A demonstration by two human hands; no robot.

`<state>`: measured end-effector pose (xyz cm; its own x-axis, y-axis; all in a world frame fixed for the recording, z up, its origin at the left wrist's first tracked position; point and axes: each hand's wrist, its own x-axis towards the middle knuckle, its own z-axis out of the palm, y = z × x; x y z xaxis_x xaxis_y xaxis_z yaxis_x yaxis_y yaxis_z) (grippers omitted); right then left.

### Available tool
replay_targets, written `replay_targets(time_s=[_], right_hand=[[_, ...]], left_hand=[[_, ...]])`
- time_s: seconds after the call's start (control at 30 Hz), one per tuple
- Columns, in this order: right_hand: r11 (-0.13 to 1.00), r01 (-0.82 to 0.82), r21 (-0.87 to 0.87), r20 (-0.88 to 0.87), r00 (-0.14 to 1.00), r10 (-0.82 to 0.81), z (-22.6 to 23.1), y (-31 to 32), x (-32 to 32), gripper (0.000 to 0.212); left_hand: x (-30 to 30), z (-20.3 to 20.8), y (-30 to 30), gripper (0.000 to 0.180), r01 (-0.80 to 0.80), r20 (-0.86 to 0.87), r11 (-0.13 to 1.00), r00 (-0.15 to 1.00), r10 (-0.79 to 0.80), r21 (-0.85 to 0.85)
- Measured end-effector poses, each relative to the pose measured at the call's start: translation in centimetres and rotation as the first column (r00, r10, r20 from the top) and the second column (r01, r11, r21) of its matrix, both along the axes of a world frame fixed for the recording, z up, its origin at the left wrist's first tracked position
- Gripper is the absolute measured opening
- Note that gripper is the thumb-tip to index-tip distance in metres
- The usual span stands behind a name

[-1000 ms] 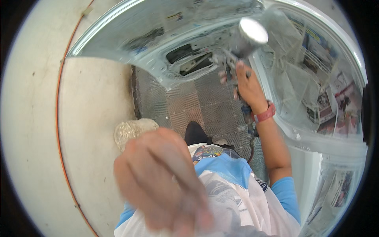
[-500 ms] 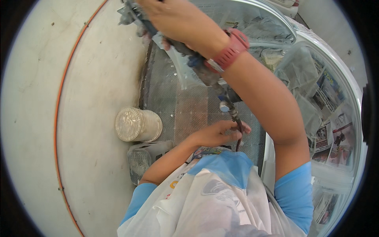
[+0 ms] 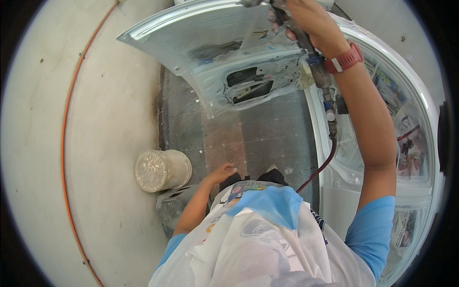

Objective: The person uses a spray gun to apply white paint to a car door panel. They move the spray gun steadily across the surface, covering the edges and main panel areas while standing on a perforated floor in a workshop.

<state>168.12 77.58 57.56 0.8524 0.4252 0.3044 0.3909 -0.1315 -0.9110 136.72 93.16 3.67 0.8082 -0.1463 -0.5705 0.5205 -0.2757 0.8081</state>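
My right hand (image 3: 318, 26) is raised at the upper right, wrapped round a dirty spray gun (image 3: 322, 81). Its front end runs up to the top edge of the picture, where it is cut off. From the gun's lower fitting a dark red hose (image 3: 326, 165) curves down toward my waist. My left hand (image 3: 221, 172) hangs low in front of my body, fingers loosely bent and apart from the hose, with nothing visible in it. Beyond both hands stands a pale car door (image 3: 201, 79), swung out, its inner side with dark cut-outs facing me.
A car body (image 3: 432, 119) fills the right side, its openings masked with newspaper (image 3: 404, 229) and plastic film. At left, a whitish crusted bucket (image 3: 165, 170) stands beside a clear plastic container (image 3: 169, 210). An orange hose (image 3: 65, 129) runs along the pale wall. Underfoot is a mesh grating (image 3: 263, 138).
My right hand has swung right with the spray gun, bringing the door into fuller view. The left hand has come away from the hose and dropped back to the left.
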Motion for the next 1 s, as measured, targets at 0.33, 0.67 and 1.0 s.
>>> replay_targets(time_s=[0.33,0.67,1.0], right_hand=[[0.974,0.201,-0.101,-0.127,0.969,-0.213,-1.7,-15.8,13.3,0.059],[0.968,0.246,0.053,-0.134,0.962,-0.238,-9.1,-28.6,30.3,0.065],[0.851,0.515,-0.106,-0.308,0.796,-0.521,-15.0,-37.5,38.7,0.074]], left_hand=[[-2.4,-7.6,-0.9,0.071,-0.311,-0.257,0.883,0.875,0.41,0.351],[0.0,-5.6,-9.8,0.05,-0.291,-0.197,0.92,0.917,0.347,0.263],[1.7,-3.7,-16.4,0.059,-0.405,-0.272,0.864,0.832,0.484,0.298]])
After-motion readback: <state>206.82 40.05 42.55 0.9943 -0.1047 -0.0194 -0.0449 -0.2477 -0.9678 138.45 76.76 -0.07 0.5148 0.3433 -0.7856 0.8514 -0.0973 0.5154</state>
